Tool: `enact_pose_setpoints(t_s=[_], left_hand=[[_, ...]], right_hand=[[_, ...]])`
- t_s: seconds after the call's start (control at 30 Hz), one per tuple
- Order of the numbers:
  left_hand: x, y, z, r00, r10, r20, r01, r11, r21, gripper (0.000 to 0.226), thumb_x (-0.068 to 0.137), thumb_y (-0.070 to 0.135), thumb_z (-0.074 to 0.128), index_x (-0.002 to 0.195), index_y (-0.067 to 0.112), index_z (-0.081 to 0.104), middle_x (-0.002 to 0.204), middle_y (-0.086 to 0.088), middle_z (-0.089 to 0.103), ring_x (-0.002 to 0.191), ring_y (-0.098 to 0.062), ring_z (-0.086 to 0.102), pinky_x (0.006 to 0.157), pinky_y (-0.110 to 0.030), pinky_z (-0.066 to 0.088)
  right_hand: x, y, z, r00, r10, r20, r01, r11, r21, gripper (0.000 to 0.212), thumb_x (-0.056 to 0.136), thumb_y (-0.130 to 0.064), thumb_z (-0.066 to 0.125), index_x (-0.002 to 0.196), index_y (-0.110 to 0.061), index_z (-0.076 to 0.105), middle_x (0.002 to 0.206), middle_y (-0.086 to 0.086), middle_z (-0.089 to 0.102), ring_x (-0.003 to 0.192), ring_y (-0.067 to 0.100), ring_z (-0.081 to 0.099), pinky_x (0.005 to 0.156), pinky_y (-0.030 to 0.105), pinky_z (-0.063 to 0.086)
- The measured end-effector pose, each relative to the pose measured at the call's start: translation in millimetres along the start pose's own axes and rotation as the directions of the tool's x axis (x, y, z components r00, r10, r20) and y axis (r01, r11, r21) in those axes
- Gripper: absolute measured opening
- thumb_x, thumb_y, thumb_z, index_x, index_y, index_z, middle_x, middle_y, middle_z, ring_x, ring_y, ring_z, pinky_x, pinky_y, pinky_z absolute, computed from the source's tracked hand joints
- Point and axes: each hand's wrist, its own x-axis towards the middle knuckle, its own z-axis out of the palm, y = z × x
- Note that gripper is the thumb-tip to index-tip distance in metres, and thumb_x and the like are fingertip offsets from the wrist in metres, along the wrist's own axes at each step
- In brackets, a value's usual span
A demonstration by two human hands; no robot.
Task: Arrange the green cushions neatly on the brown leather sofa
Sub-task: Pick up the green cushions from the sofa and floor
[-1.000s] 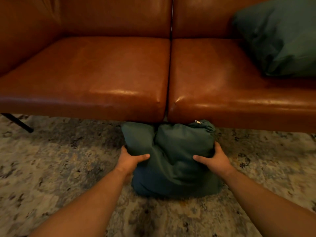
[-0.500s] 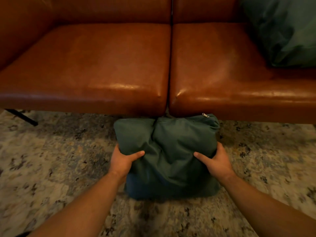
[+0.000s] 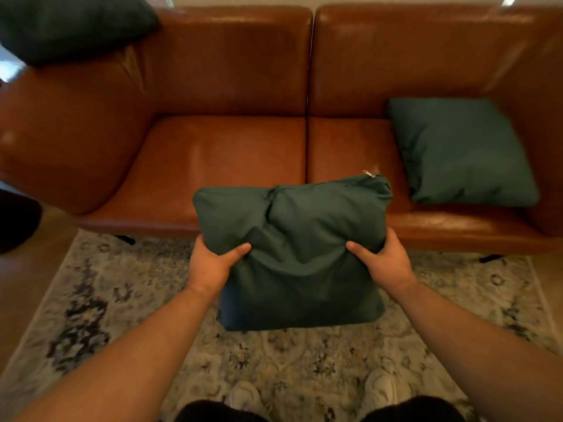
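I hold a crumpled green cushion point(image 3: 298, 254) in the air in front of the brown leather sofa point(image 3: 225, 153), zipper edge on top. My left hand point(image 3: 213, 263) grips its left side and my right hand point(image 3: 384, 260) grips its right side, thumbs pressed into the fabric. A second green cushion point(image 3: 457, 150) lies flat on the right seat, against the right armrest. A third, darker green cushion point(image 3: 67, 25) rests on top of the left armrest at the back corner.
A patterned pale rug point(image 3: 106, 300) covers the floor in front of the sofa. My white shoes point(image 3: 246, 397) stand on it at the bottom. Black sofa legs point(image 3: 125, 239) show under the front edge. A dark object point(image 3: 18, 220) sits at far left.
The cushion has been lifted off the rug, from under the sofa's front edge up to seat height. My view has pulled back and up, showing the whole sofa.
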Motion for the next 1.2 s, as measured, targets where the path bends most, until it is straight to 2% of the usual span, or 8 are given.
enact_pose_setpoints(t_s=[0.17,0.27,0.4,0.5,0.67,0.83,0.97,1.2], left_hand=[[0,124,-58,0.994,0.059,0.09,-0.061,0.998,0.015,0.079,0.063,0.037,0.101,0.13,0.019,0.063,0.115,0.011,0.074,0.106,-0.003,0.07,0.093,-0.029,0.057],[17,178,-80,0.982,0.077,0.17,-0.083,0.996,0.027,0.067,0.075,0.032,0.095,0.132,0.015,0.063,0.125,0.0,0.075,0.118,-0.019,0.071,0.105,-0.041,0.056],[44,227,-76,0.971,0.074,0.226,-0.082,0.996,0.025,0.063,0.084,0.028,0.089,0.138,0.012,0.061,0.135,-0.006,0.072,0.125,-0.023,0.068,0.112,-0.048,0.052],[65,252,-54,0.981,0.092,0.169,-0.105,0.992,0.075,0.06,0.085,0.031,0.088,0.135,0.012,0.062,0.136,-0.006,0.07,0.12,-0.02,0.066,0.105,-0.036,0.052],[113,274,-4,0.994,0.061,0.095,-0.078,0.98,0.183,0.06,0.082,0.042,0.089,0.123,0.019,0.052,0.131,-0.005,0.067,0.118,-0.024,0.064,0.093,-0.033,0.048],[174,284,51,0.996,-0.036,0.085,0.028,0.995,0.093,0.081,0.077,0.033,0.094,0.128,0.016,0.035,0.115,0.006,0.056,0.116,-0.022,0.06,0.094,-0.035,0.05],[222,281,85,0.977,-0.114,0.178,0.089,0.985,0.145,0.096,0.071,0.021,0.099,0.144,0.01,0.038,0.13,0.0,0.055,0.118,-0.02,0.057,0.097,-0.036,0.052],[283,258,140,0.983,-0.102,0.151,0.067,0.974,0.216,0.076,0.08,0.012,0.091,0.144,0.01,0.049,0.132,-0.006,0.066,0.123,-0.026,0.064,0.106,-0.042,0.053]], right_hand=[[-15,-129,-42,0.999,-0.011,-0.041,0.009,0.999,-0.035,0.08,0.077,-0.046,0.091,0.142,-0.018,0.055,0.132,0.0,0.066,0.117,0.018,0.062,0.098,0.032,0.049],[-11,-182,-56,0.998,0.003,-0.063,-0.006,0.998,-0.055,0.079,0.079,-0.053,0.087,0.143,-0.018,0.055,0.129,0.0,0.066,0.116,0.02,0.062,0.097,0.032,0.048],[9,-215,-59,0.991,0.03,-0.133,-0.033,0.999,-0.022,0.074,0.08,-0.058,0.084,0.139,-0.021,0.059,0.117,-0.007,0.064,0.111,0.018,0.061,0.093,0.028,0.043],[38,-222,-57,0.987,0.055,-0.153,-0.054,0.999,0.007,0.073,0.079,-0.059,0.084,0.138,-0.022,0.06,0.121,-0.005,0.067,0.113,0.02,0.063,0.096,0.032,0.048],[119,-218,-59,0.985,0.117,-0.126,-0.114,0.993,0.027,0.08,0.078,-0.062,0.084,0.141,-0.02,0.058,0.134,0.002,0.069,0.122,0.028,0.064,0.103,0.039,0.052],[215,-214,-56,0.98,0.183,-0.076,-0.183,0.983,0.012,0.085,0.078,-0.063,0.083,0.143,-0.019,0.052,0.136,0.006,0.066,0.123,0.033,0.063,0.106,0.05,0.053],[278,-210,-55,0.967,0.249,-0.053,-0.25,0.968,-0.003,0.091,0.079,-0.067,0.079,0.151,-0.02,0.046,0.142,0.006,0.062,0.127,0.035,0.061,0.108,0.055,0.053],[345,-185,-42,0.929,0.354,0.107,-0.367,0.919,0.143,0.114,0.055,-0.068,0.093,0.152,-0.032,0.046,0.138,-0.003,0.064,0.122,0.027,0.065,0.106,0.054,0.055]])
